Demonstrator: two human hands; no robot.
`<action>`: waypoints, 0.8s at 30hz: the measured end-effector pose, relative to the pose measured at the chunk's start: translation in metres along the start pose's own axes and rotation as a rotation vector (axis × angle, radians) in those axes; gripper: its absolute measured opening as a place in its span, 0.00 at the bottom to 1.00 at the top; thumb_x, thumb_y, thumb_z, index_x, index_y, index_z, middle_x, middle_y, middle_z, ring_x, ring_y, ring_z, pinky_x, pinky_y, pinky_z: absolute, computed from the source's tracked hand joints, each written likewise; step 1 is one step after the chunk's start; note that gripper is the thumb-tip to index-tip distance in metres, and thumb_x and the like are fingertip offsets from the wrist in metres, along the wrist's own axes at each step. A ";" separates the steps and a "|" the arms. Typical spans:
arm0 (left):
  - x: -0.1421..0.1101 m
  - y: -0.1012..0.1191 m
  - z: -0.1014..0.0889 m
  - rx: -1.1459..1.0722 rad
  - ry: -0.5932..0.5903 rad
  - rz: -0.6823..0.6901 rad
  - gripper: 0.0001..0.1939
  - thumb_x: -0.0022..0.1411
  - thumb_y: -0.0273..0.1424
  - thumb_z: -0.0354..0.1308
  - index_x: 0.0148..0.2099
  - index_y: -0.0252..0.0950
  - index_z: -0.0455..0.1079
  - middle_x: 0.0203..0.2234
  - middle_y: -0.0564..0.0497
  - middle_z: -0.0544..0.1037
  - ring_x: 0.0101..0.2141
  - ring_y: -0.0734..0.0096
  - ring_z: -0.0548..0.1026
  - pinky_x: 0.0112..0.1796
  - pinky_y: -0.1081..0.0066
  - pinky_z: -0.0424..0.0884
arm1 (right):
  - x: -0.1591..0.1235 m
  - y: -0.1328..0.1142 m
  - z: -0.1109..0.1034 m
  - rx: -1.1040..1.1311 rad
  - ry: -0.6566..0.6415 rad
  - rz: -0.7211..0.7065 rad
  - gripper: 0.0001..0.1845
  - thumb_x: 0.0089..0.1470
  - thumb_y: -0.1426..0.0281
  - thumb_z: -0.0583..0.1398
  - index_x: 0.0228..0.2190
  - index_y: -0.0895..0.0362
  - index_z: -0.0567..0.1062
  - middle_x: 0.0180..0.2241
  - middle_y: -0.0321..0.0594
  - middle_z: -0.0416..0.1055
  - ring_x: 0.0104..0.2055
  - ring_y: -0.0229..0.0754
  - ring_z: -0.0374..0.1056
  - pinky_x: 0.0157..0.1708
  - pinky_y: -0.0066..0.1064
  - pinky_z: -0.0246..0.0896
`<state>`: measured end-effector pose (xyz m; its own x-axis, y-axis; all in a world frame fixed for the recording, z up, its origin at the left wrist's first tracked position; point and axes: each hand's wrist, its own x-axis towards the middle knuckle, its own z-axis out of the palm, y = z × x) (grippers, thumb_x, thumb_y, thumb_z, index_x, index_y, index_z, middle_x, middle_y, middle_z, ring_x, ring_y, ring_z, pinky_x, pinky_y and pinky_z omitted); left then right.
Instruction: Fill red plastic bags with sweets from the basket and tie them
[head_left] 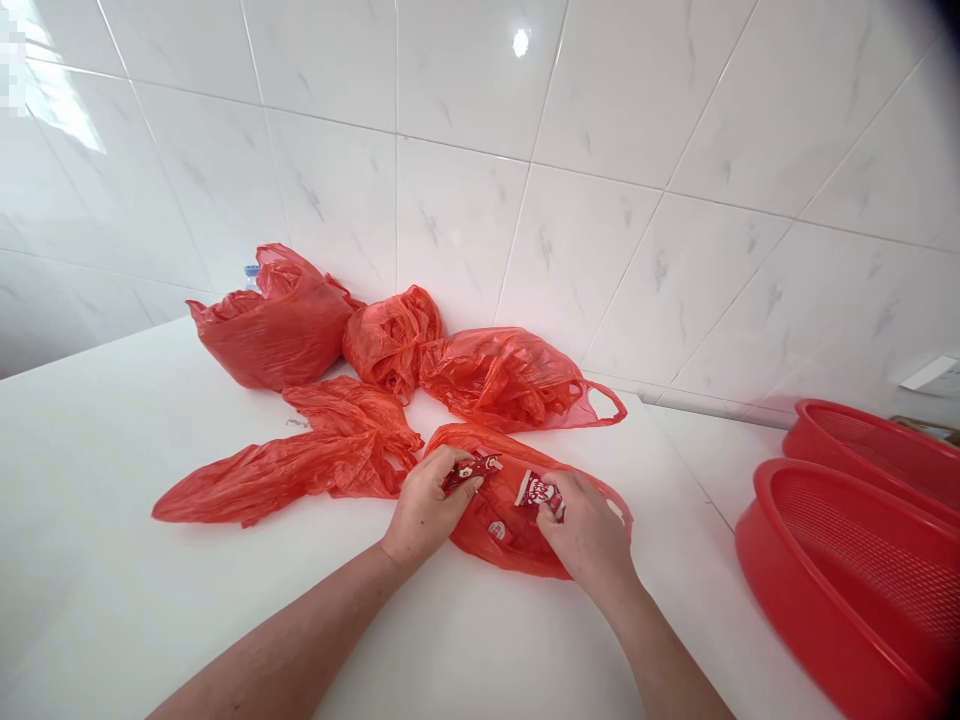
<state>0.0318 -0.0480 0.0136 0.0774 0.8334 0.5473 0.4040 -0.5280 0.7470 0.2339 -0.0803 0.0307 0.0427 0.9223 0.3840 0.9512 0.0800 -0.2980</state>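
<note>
My left hand (pixel 429 500) pinches a small dark red packet (pixel 480 467) with a pale print, just over a red plastic bag (pixel 480 545) lying on the white table. Between the fingers of my right hand (pixel 592 530) is a small red-and-white packet (pixel 538 492), above the right part of the same bag. A round white print (pixel 496 529) shows near the bag's front side; whether it belongs to the bag or to something inside, I cannot tell. My fingers partly cover both packets.
Flattened red bags (pixel 285 470) lie to the left. Behind stand a full red bag (pixel 277 335) with a blue-capped bottle (pixel 252 276), a crumpled bag (pixel 394 340) and a bag with a loop handle (pixel 517 375). Red mesh baskets (pixel 795 560) stand at right. A tiled wall (pixel 465 220) bounds the table.
</note>
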 end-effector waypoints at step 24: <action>-0.002 -0.001 0.003 -0.042 -0.122 -0.081 0.09 0.57 0.27 0.55 0.41 0.40 0.69 0.36 0.54 0.76 0.37 0.70 0.74 0.40 0.70 0.70 | -0.020 -0.031 0.029 0.021 -0.139 -0.192 0.07 0.50 0.70 0.56 0.22 0.55 0.66 0.25 0.35 0.68 0.28 0.38 0.63 0.26 0.29 0.51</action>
<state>0.0339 -0.0483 0.0107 0.1569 0.8859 0.4365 0.3748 -0.4623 0.8036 0.1946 -0.0907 0.0071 -0.1820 0.9326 0.3117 0.9314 0.2652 -0.2495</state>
